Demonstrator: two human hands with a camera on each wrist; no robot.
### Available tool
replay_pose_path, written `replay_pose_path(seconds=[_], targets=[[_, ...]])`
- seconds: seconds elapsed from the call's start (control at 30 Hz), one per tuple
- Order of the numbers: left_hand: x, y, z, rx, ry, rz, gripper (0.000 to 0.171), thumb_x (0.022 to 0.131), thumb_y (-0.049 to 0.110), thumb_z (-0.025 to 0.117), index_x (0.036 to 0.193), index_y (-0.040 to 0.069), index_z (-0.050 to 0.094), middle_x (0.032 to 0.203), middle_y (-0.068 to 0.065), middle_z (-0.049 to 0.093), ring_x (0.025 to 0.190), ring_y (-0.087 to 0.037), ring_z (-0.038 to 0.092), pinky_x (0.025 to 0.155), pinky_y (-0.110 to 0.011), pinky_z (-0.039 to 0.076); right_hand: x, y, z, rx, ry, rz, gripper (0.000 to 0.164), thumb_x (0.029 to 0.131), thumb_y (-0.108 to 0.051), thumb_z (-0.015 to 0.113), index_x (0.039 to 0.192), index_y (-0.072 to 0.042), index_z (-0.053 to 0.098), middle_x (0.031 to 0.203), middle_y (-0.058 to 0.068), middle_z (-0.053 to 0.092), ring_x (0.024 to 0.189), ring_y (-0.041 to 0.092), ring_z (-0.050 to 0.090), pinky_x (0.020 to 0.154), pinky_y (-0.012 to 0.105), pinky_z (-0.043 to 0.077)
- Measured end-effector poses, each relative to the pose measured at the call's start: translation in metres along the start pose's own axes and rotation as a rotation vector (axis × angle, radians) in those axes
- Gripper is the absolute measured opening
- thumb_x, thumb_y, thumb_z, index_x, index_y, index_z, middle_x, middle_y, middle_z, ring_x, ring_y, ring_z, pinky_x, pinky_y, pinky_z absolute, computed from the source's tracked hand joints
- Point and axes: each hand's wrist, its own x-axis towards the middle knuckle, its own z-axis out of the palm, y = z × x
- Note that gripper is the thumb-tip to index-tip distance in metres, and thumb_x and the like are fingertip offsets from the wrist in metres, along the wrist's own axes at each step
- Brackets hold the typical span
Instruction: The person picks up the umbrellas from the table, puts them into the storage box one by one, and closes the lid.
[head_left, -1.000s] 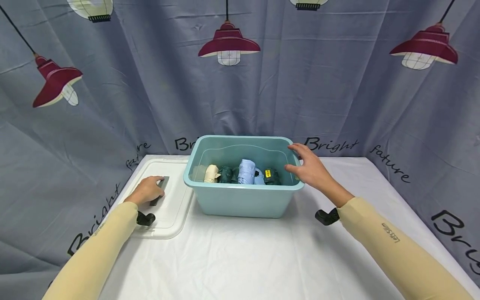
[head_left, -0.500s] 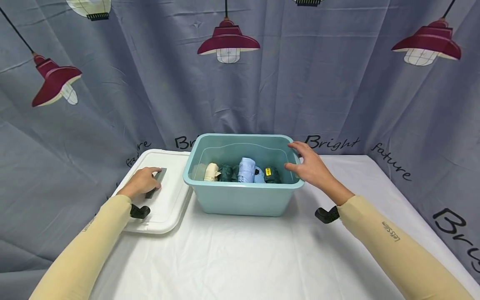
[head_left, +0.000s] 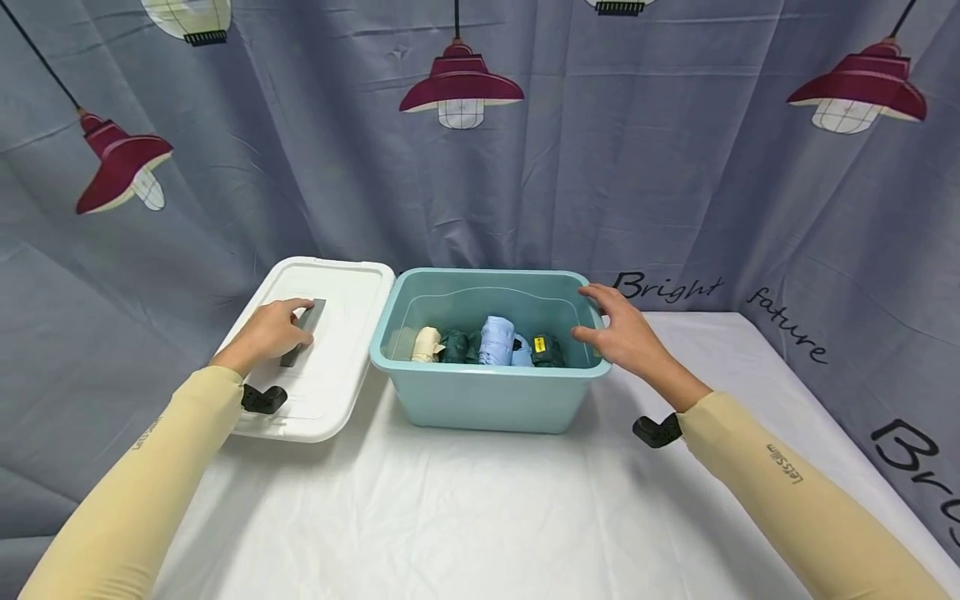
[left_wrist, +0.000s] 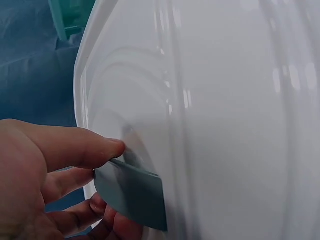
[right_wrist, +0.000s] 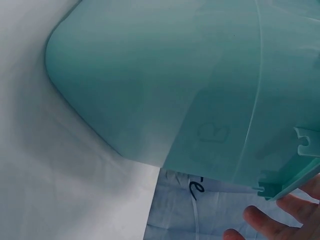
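Observation:
In the head view my left hand [head_left: 266,333] holds the grey handle [head_left: 303,332] of a white lid [head_left: 352,317]. The lid is lifted off the table and casts a shadow beneath it. In the left wrist view, the thumb and fingers pinch the grey handle [left_wrist: 132,192] against the lid's white face [left_wrist: 235,125]. A light teal storage bin [head_left: 480,400] stands at the centre. My right hand [head_left: 622,333] rests at its right rim, fingers spread and thumb over the inside edge. In the right wrist view, several fingertips [right_wrist: 262,220] show beside the rim.
Inside the bin lie several rolled cloth bundles: a cream one [head_left: 426,344], a dark green one [head_left: 453,347], a light blue one [head_left: 496,340] and a dark one with a yellow tag [head_left: 547,350]. A white cloth covers the table [head_left: 465,508]. A grey printed curtain [head_left: 337,167] hangs behind.
My left hand has raised the white lid from the table, moving it up and slightly left, and it now tilts beside the bin. The right hand and the bin have stayed in place.

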Motion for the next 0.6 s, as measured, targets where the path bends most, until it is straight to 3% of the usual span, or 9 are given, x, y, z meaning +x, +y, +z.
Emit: replay_pose_path(seconds=[0.27, 0.6], targets=[[0.0, 0.009, -0.023, 0.009, 0.048, 0.018, 0.067, 0.09, 0.018, 0.066, 0.151, 0.001, 0.041, 0.098, -0.015, 0.05, 0.086, -0.028, 0.049, 0.07, -0.038, 0.039, 0.001, 0.001, 0.0, -0.019, 0.0, -0.002, 0.075, 0.093, -0.033, 0.066, 0.157, -0.013, 0.034, 0.165, 0.016, 0.023, 0.142, 0.045, 0.037, 0.107, 0.071, 0.033], [0.001, 0.031, -0.052, -0.016, 0.1, 0.06, 0.066, 0.092, 0.018, 0.065, 0.152, 0.004, 0.041, 0.101, -0.016, 0.049, 0.09, -0.031, 0.047, 0.075, -0.044, 0.038, 0.0, 0.001, 0.001, -0.017, 0.016, -0.011, 0.076, 0.093, -0.034, 0.066, 0.158, -0.012, 0.033, 0.164, 0.017, 0.026, 0.14, 0.044, 0.039, 0.106, 0.069, 0.035]])
